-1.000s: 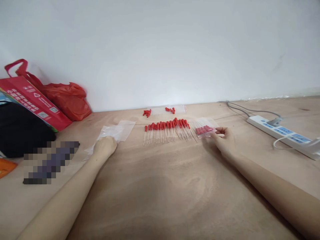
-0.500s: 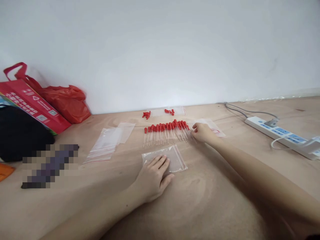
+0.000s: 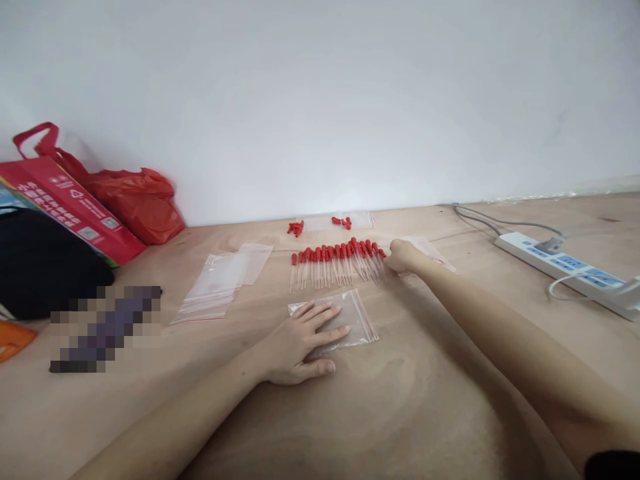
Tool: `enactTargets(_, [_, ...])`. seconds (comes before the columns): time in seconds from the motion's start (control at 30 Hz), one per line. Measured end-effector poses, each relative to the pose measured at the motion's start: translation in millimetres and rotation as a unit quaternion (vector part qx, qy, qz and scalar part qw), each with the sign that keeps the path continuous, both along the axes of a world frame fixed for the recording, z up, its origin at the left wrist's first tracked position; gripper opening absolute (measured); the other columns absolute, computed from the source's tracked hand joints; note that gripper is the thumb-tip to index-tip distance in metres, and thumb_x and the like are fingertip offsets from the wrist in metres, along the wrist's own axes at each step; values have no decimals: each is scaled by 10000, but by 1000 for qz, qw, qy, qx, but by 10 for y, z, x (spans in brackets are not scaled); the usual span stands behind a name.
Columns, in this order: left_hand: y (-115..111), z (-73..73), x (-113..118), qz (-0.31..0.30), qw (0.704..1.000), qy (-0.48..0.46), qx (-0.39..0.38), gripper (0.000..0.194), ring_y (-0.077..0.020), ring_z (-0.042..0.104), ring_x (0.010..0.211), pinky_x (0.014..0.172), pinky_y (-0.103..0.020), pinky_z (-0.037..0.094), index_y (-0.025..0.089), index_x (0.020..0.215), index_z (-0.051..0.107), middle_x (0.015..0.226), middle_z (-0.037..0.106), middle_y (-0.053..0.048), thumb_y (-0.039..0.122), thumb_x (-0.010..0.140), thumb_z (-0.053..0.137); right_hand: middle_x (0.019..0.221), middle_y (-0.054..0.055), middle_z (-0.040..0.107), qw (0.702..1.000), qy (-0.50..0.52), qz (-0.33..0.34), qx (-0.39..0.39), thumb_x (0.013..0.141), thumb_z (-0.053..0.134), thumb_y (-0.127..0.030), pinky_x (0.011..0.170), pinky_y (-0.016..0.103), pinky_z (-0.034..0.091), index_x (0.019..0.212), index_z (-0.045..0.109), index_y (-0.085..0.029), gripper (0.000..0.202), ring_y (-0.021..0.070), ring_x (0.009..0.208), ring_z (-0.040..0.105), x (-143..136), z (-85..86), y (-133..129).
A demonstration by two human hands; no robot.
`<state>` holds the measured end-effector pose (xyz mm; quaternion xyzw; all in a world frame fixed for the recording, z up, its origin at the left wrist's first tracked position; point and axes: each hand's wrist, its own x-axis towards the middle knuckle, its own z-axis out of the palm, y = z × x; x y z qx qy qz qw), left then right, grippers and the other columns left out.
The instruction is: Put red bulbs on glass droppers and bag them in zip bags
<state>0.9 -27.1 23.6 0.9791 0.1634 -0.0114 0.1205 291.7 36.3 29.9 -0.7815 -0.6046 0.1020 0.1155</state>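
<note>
My left hand [image 3: 305, 343] lies flat with spread fingers on a clear zip bag [image 3: 361, 320] at the middle of the wooden table. Beyond that bag, several glass droppers with red rubber bulbs [image 3: 336, 252] lie side by side in a row, tips toward me. My right hand [image 3: 399, 257] is at the right end of this row, fingers bent and pressed together at the last dropper; what they grip is hidden. Another clear bag [image 3: 431, 252] lies partly behind the right hand.
Overlapping clear bags [image 3: 213, 283] lie to the left. Loose red bulbs [image 3: 296, 229] and thin glass tubes sit near the wall. A white power strip [image 3: 565, 267] with cables is at right; red bags [image 3: 145, 203], a black bag [image 3: 45, 267] and a blurred object stand at left.
My left hand's fingers have spread wider and turned rightward on the bag. My right hand has turned and closed in at the row's right end. The view has shifted slightly.
</note>
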Motion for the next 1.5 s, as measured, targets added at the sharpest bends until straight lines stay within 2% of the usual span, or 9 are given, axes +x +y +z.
enactTargets(0.2, [5, -6, 14, -2, 1000, 1, -16, 523, -312, 140, 1309, 1035, -530, 121, 349, 1318, 306, 1442, 166, -37, 531, 835, 390, 497, 37, 524, 995, 85, -27, -32, 664, 542, -197, 477, 242, 361, 830, 614, -97, 206, 161, 526, 533, 210, 207, -190])
enactTargets(0.27, [-6, -15, 26, -1, 1000, -1, -17, 520, -321, 131, 1309, 1029, -538, 121, 360, 1314, 308, 1446, 147, -34, 534, 831, 395, 455, -4, 467, 992, 122, -21, -36, 705, 485, -191, 439, 227, 337, 849, 591, -98, 202, 119, 442, 475, 240, 222, -305])
enactTargets(0.33, [-27, -26, 49, -4, 1000, -5, -14, 521, -322, 126, 1310, 1025, -543, 125, 369, 1314, 302, 1447, 141, -35, 536, 829, 397, 446, -42, 432, 975, 222, -3, -19, 726, 449, -189, 410, 210, 323, 952, 536, -111, 255, 90, 397, 428, 221, 176, -452])
enactTargets(0.47, [-73, -46, 118, -10, 1000, -20, -6, 499, -315, 145, 1308, 1016, -550, 148, 378, 1305, 314, 1443, 164, -38, 526, 835, 392, 458, -100, 416, 860, 503, 13, 88, 685, 513, -225, 364, 203, 332, 1223, 272, -188, 591, 92, 365, 411, 52, -57, -778])
enactTargets(0.57, [-89, -49, 158, -12, 1000, -21, -4, 490, -316, 154, 1306, 1012, -556, 155, 379, 1299, 326, 1440, 172, -45, 523, 835, 392, 531, -103, 452, 788, 587, -25, 184, 643, 580, -258, 388, 225, 406, 1248, 203, -256, 713, 94, 397, 456, -117, -228, -939])
enactTargets(0.63, [-91, -47, 168, -12, 1000, -19, -5, 488, -314, 160, 1305, 1011, -554, 158, 378, 1298, 328, 1438, 180, -46, 521, 836, 393, 559, -105, 452, 764, 603, -45, 226, 636, 600, -295, 405, 237, 439, 1219, 240, -271, 685, 89, 412, 473, -204, -298, -979])
enactTargets(0.97, [-79, -60, 163, -13, 1000, -21, -9, 487, -305, 162, 1306, 1016, -546, 156, 385, 1299, 322, 1439, 177, -39, 524, 837, 384, 619, -91, 473, 761, 606, -29, 231, 639, 637, -411, 454, 257, 486, 1138, 313, -256, 615, 101, 482, 539, -289, -401, -939])
enactTargets(1.3, [-83, -48, 163, -14, 1000, -25, -7, 505, -296, 148, 1311, 1022, -535, 153, 384, 1314, 285, 1442, 162, -34, 516, 839, 393, 621, -76, 544, 712, 677, -14, 186, 657, 631, -379, 548, 292, 509, 1017, 352, -260, 471, 126, 538, 597, -392, -337, -1062])
enactTargets(1.5, [-78, -61, 160, -15, 999, -40, -13, 483, -292, 173, 1306, 1029, -525, 157, 387, 1294, 327, 1442, 163, -9, 503, 834, 417, 600, -83, 541, 720, 658, -40, 216, 632, 639, -387, 476, 258, 475, 948, 364, -253, 440, 111, 480, 567, -340, -307, -1056])
